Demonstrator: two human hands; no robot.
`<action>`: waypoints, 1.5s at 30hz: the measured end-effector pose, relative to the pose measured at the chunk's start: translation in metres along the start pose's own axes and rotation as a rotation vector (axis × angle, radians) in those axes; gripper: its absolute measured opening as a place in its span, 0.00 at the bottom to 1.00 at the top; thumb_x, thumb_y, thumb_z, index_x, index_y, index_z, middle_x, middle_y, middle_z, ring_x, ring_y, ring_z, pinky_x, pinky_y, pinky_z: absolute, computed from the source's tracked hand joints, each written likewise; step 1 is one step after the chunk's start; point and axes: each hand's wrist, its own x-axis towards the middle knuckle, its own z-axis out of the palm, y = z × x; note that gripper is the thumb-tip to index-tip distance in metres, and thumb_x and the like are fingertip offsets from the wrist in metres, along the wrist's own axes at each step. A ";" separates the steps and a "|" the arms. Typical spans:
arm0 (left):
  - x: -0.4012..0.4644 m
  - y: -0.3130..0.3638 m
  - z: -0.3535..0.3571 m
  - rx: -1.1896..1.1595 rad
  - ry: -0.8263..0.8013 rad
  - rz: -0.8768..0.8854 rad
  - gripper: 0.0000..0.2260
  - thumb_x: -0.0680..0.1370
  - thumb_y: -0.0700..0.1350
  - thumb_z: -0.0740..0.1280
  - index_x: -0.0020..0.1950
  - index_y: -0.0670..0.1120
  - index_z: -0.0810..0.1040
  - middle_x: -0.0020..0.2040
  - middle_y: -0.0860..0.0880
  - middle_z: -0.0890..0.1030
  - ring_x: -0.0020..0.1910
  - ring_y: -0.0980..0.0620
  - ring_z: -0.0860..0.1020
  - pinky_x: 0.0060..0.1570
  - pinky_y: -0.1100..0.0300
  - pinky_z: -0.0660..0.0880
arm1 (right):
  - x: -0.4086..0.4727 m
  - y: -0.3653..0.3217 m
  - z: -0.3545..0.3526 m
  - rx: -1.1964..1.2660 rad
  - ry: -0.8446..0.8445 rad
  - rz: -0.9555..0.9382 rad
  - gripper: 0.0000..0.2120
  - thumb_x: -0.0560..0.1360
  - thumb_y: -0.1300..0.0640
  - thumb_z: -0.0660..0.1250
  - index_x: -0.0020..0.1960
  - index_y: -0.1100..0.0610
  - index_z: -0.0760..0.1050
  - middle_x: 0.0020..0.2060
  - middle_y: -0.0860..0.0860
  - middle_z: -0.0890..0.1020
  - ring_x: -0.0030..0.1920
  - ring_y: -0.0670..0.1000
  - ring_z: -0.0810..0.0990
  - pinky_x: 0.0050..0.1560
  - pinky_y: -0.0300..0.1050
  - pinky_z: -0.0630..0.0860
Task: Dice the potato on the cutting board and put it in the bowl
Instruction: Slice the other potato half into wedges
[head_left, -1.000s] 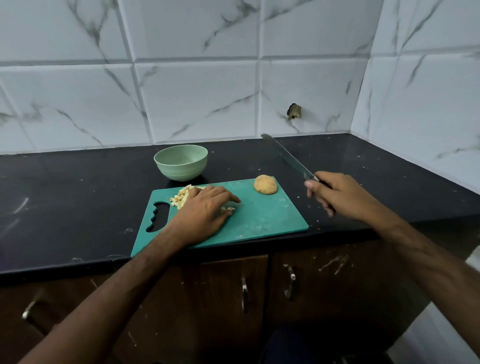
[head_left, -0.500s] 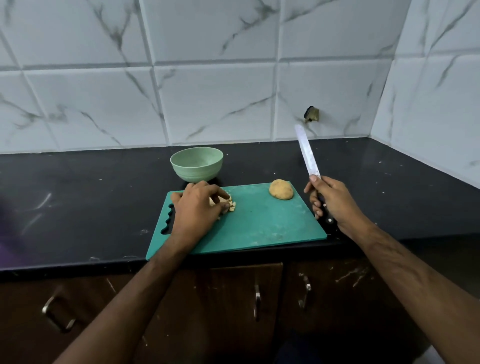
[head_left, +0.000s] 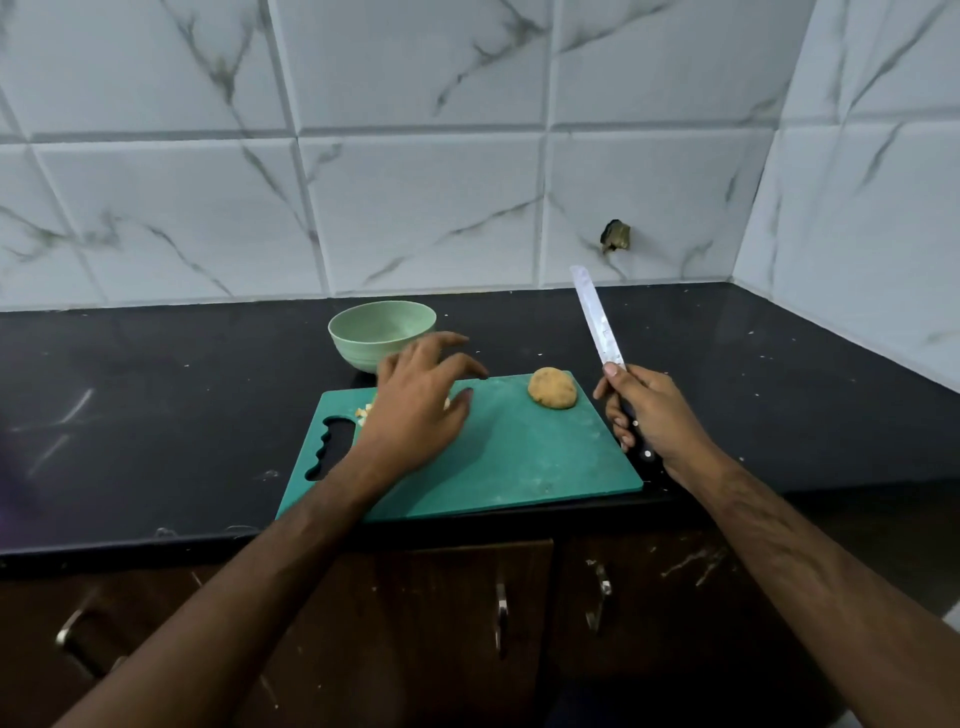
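A green cutting board (head_left: 519, 457) lies on the black counter. A rounded potato half (head_left: 552, 388) sits at its far right corner. Small potato dice (head_left: 363, 412) peek out at the board's far left, mostly hidden under my left hand (head_left: 415, 410). That hand hovers over the dice with fingers spread, reaching toward the pale green bowl (head_left: 382, 332) just behind the board. My right hand (head_left: 649, 415) grips the black handle of a knife (head_left: 597, 319) beside the board's right edge, blade pointing up and away. The bowl's inside looks empty.
The black countertop (head_left: 156, 415) runs to a tiled wall behind and a tiled corner on the right. A small dark fitting (head_left: 616, 235) sticks out of the back wall. Brown cabinet doors with metal handles (head_left: 500, 613) are below the counter edge.
My left hand has lifted off the pile of dice and opened, moving up toward the bowl. The right hand has kept the knife raised with its blade upright.
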 end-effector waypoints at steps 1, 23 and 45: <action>0.010 0.007 0.004 0.010 -0.086 0.054 0.13 0.79 0.48 0.68 0.63 0.55 0.77 0.69 0.52 0.72 0.69 0.51 0.69 0.65 0.48 0.62 | 0.000 0.000 0.001 0.003 0.001 -0.001 0.18 0.85 0.51 0.60 0.44 0.62 0.76 0.24 0.52 0.69 0.20 0.50 0.65 0.22 0.40 0.67; 0.002 0.022 0.010 -0.005 -0.512 0.249 0.28 0.77 0.70 0.50 0.72 0.58 0.67 0.67 0.57 0.69 0.63 0.57 0.72 0.66 0.54 0.66 | -0.003 -0.006 -0.004 -0.026 0.023 -0.008 0.24 0.86 0.49 0.58 0.46 0.71 0.74 0.22 0.55 0.67 0.20 0.53 0.62 0.20 0.41 0.64; -0.014 0.013 0.000 -0.075 -0.471 0.269 0.27 0.79 0.66 0.57 0.75 0.55 0.67 0.66 0.54 0.70 0.60 0.56 0.73 0.61 0.54 0.73 | -0.083 -0.076 0.028 -1.220 -0.426 0.190 0.21 0.85 0.41 0.51 0.47 0.54 0.73 0.30 0.51 0.81 0.24 0.48 0.81 0.38 0.47 0.81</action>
